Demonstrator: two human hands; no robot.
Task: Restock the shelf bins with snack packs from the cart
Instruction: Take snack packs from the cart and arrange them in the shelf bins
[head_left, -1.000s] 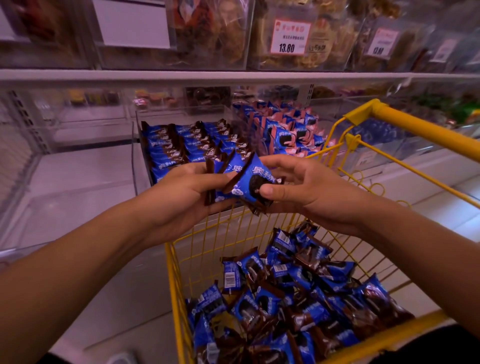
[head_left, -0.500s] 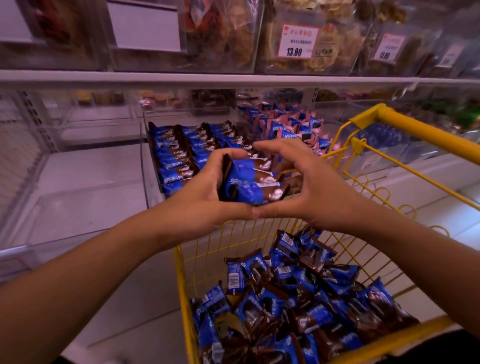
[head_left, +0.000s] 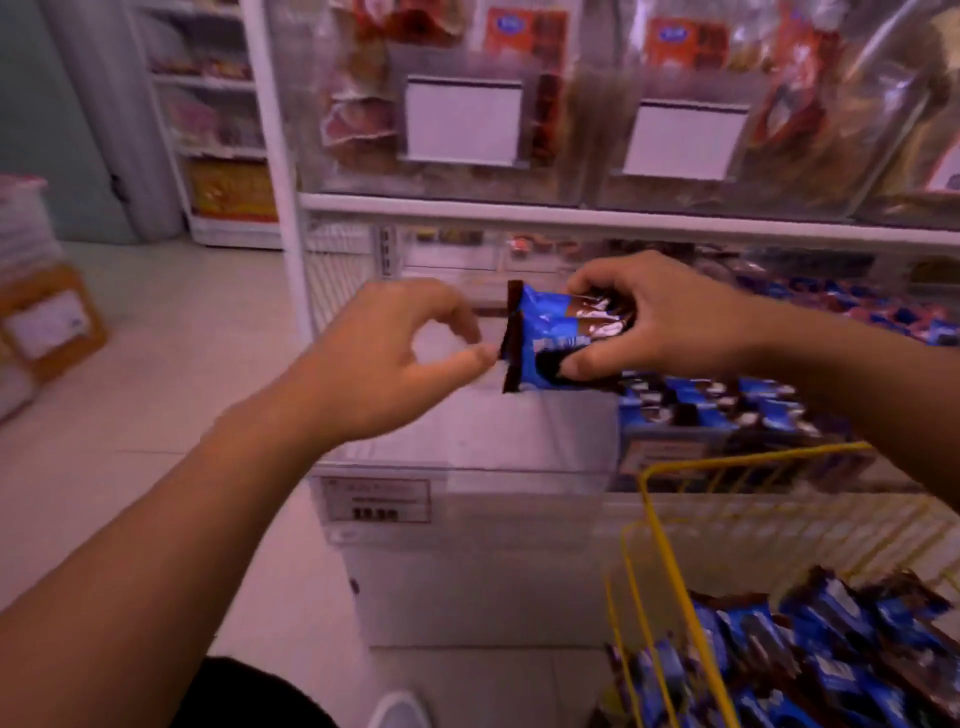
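Note:
My right hand (head_left: 654, 317) grips a small stack of blue-and-brown snack packs (head_left: 550, 338) in front of the lower shelf. My left hand (head_left: 384, 358) is just left of the stack, fingers curled apart, its thumb tip at the packs' brown left edge and nothing in its grasp. To the right, a clear shelf bin (head_left: 670, 452) holds rows of the same packs (head_left: 727, 405). Left of it is a clear bin (head_left: 467, 467) with nothing visible inside. The yellow wire cart (head_left: 670, 566) at the lower right is full of loose packs (head_left: 841, 649).
The upper shelf carries clear bins of bagged snacks with blank white label holders (head_left: 462, 119). A price tag (head_left: 376, 500) hangs on the left bin's front. Boxes (head_left: 47, 322) stand on the floor at far left, and another shelf unit (head_left: 218, 130) stands behind.
The view has swung left. Both hands held the stack together before; now only the right hand grips it and the left hand has come off it.

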